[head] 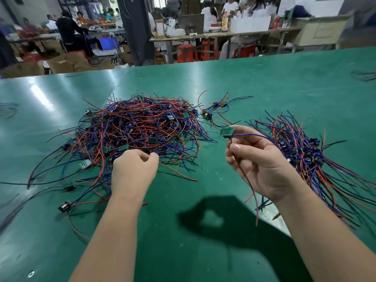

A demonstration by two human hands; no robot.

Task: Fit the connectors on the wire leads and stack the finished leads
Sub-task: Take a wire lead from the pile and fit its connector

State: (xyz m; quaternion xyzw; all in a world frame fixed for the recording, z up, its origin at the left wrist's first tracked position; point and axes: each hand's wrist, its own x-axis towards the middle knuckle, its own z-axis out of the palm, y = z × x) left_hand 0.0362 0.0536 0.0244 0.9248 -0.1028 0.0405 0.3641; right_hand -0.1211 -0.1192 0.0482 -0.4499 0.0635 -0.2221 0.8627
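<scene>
**A:** Where is the lead being worked on?

**B:** In the right hand (258, 159), held up above the green worktop (203, 78). The lead (252, 135) is pinched between the thumb and curled fingers. Its small green board (226, 132) sticks out past the fingertips, its blue wire runs right across the hand, and a reddish wire hangs down past the wrist.

**A:** And the other hand?

**B:** The left hand (133, 171) is down at the near edge of the big tangled pile (140, 127) of red, blue and black leads. Its knuckles are up and its fingers are curled, with the thumb tip against them. I cannot tell whether a wire sits between them.

**A:** Is there a second heap?

**B:** Yes, a bundle of leads (301, 151) lies on the worktop just right of the right hand. They are laid roughly the same way, with dark parts gathered in the middle and wires fanning out at both ends.

**A:** Anything else nearby?

**B:** A small cluster of leads (215, 108) lies beyond the right hand, between the 2 heaps, and 1 of its boards carries a yellow part (207, 115). A loose lead with a black connector (64, 206) lies left of the left forearm. The shadow (213, 218) of the hands falls on the worktop between the forearms.

**A:** And further back?

**B:** Beyond the far edge there are people at other benches, cardboard boxes (61, 64) on the floor and red stools (187, 53).
</scene>
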